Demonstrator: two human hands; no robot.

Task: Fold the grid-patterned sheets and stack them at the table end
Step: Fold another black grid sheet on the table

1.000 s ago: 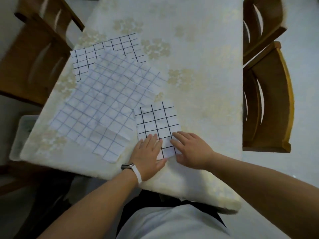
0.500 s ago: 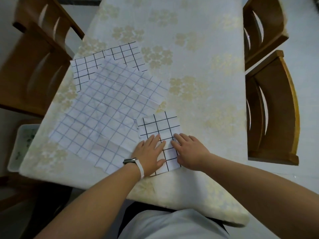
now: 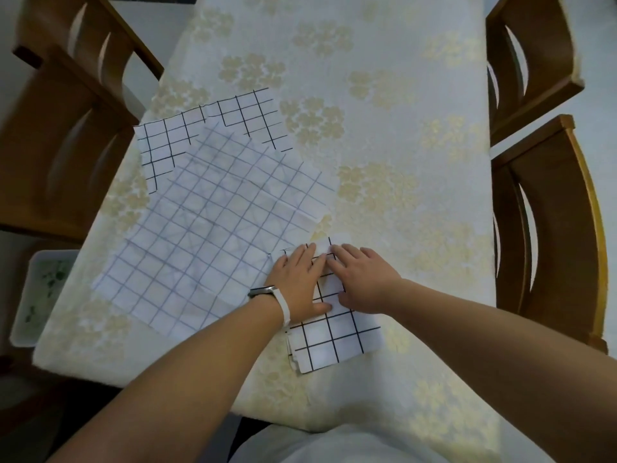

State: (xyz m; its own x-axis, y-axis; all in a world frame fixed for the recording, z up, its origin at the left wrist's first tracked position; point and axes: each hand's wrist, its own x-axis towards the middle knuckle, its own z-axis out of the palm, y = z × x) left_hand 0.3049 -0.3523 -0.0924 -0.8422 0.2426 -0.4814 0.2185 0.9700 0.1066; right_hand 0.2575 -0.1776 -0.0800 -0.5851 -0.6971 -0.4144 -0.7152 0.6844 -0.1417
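A small folded sheet with a bold black grid (image 3: pixel 334 342) lies on the table near its front edge. My left hand (image 3: pixel 300 282) and my right hand (image 3: pixel 362 279) press flat on its far half, fingers straight and fingertips almost meeting. To the left lies a large unfolded sheet with a faint blue grid (image 3: pixel 220 222), creased and spread out. Under its far corner sits another black-grid sheet (image 3: pixel 207 132), partly covered.
The table (image 3: pixel 400 145) has a cream floral cloth. Wooden chairs stand on the left (image 3: pixel 66 128) and on the right (image 3: pixel 547 228), with another right chair (image 3: pixel 527 55) farther back. A white bin (image 3: pixel 40 295) sits on the floor at lower left.
Both hands have slid away from me along the folded black-grid sheet, from its near edge to its far half. The sheet's near part now shows behind the hands.
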